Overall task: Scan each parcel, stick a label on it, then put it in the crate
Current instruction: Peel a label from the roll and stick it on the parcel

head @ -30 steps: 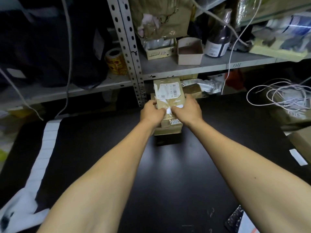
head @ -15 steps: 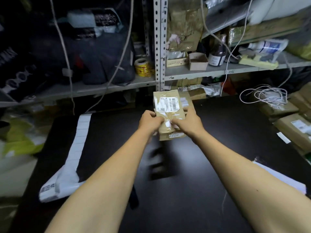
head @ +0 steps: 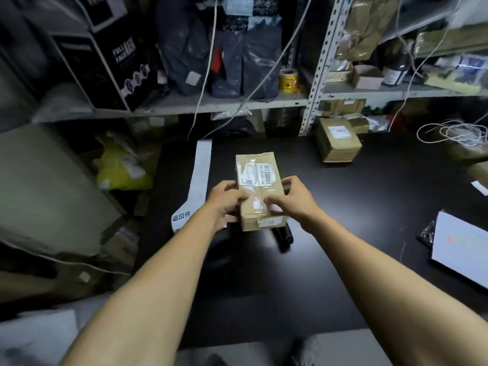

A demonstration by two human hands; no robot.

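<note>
Two bare hands, left hand and right hand, each grip clamped on one brown taped cardboard parcel at frame centre, above the black table; a second brown cardboard box sits upper right.

The small oblong brown cardboard parcel is matt, its seams bound in glossy clear tape that catches the light, with a white paper barcode label on top. Under it the black table top is smooth and faintly shiny. Left of the parcel lies a long strip of white matt backing paper. Behind the parcel, the grey perforated metal shelf upright looks painted and dull; dark plastic mailer bags left of it are crinkled and glossy.
</note>
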